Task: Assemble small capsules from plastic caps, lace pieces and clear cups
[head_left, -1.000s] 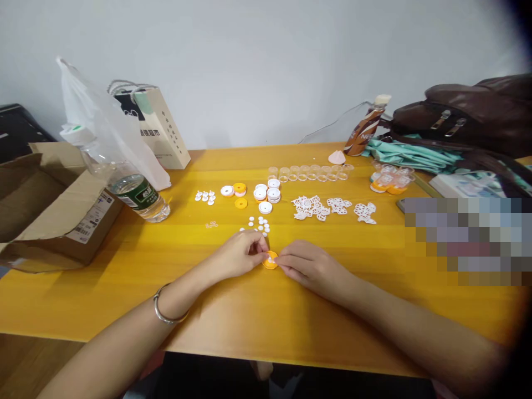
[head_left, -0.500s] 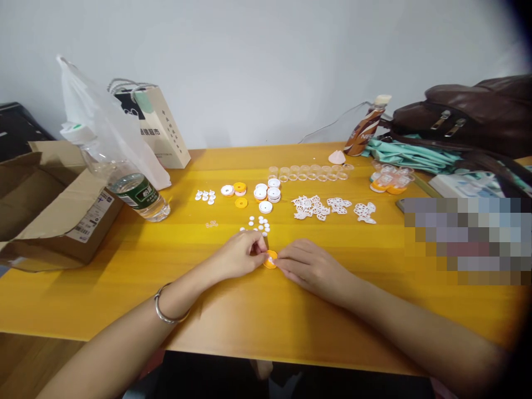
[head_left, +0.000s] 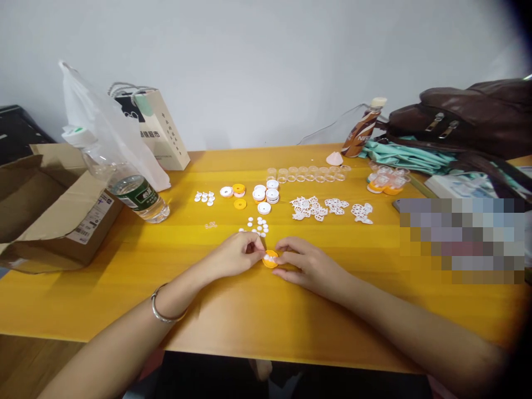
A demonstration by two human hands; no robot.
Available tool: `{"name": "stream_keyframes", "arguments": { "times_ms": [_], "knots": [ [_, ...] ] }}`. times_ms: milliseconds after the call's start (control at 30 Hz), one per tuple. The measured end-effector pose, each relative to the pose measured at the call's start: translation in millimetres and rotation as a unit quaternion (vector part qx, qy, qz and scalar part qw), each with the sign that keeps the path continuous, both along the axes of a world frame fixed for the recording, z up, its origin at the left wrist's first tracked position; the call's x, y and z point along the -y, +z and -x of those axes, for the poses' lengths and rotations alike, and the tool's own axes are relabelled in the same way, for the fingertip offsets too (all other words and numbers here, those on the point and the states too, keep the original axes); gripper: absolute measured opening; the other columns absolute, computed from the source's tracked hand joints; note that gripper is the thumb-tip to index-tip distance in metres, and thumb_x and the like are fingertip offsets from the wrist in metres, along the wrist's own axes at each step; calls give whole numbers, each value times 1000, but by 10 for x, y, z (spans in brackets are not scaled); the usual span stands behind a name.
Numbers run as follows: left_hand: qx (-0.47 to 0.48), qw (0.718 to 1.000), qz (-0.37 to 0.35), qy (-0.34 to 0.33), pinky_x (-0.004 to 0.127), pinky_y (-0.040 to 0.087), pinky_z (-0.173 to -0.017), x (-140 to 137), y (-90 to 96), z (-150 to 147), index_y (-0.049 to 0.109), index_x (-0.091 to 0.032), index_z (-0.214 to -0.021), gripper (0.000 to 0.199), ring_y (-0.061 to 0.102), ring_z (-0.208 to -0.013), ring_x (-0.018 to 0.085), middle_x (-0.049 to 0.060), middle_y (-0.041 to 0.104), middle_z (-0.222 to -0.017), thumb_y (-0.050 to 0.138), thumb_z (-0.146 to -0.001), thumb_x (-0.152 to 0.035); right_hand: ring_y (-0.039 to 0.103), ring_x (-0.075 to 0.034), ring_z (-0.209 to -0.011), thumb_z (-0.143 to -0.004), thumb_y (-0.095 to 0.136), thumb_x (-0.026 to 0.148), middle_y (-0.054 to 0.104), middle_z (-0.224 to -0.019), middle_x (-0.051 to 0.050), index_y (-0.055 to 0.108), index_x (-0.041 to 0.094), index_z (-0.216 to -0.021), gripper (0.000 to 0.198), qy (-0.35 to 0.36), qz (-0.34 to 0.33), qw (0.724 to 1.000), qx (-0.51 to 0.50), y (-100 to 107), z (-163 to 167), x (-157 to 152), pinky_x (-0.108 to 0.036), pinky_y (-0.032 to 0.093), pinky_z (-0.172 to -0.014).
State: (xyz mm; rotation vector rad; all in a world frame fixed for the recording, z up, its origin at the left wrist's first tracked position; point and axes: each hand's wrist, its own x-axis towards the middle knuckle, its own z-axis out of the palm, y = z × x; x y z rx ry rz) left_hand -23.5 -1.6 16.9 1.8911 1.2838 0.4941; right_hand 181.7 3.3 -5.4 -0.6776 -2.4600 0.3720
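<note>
An orange round disc [head_left: 270,264] with small white pieces in its middle lies on the table between my hands. My left hand [head_left: 236,256] is closed in a pinch at the disc's left edge, thumb and forefinger touching it. From the other side, my right hand [head_left: 310,266] steadies the disc, its thumb and fingers curved around the right edge. Small white round pieces [head_left: 259,220] are scattered just beyond my fingers. Farther back sit white round discs [head_left: 264,208] and another orange disc [head_left: 240,204].
Clear plastic caps [head_left: 311,178] stand in rows behind white lattice pieces [head_left: 306,208]. White stemmed parts [head_left: 204,198] lie left. A cardboard box [head_left: 50,221] and a water bottle [head_left: 137,194] are at left; assembled orange-and-clear pieces [head_left: 387,180] and a drink bottle [head_left: 362,130] at right.
My right fingers have spread apart, showing more of the orange disc and the white pieces in it. My left hand keeps its pinch at the edge. The view has shifted slightly.
</note>
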Motion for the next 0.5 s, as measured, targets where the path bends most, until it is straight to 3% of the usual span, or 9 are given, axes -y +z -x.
{"name": "stream_keyframes", "arguments": {
  "times_ms": [167, 367, 500],
  "knots": [
    [-17, 999, -29, -14, 19, 36, -52, 21, 15, 17, 56, -16, -73, 11, 46, -55, 8, -3, 54, -63, 52, -79, -23, 58, -17, -85, -82, 56, 26, 61, -92, -7, 60, 20, -83, 7, 10, 40, 999, -20, -31, -1, -40, -31, 48, -76],
    [-31, 982, -172, -67, 26, 42, -73, 79, 73, -58, 58, -17, -84, 9, 53, -77, 13, 2, 59, -81, 55, -81, -25, 59, -17, -84, -81, 57, 23, 64, -89, -5, 58, 20, -87, 7, 16, 92, 995, -34, -23, 11, -57, -31, 47, -76],
    [-59, 973, -210, -81, 25, 41, -70, 89, 23, -103, 59, -17, -81, 7, 52, -73, 12, 2, 58, -77, 52, -82, -18, 58, -17, -83, -78, 60, 24, 63, -88, -4, 56, 20, -90, 13, -16, 135, 990, -33, -11, 8, -45, -31, 47, -76]
  ]
}}
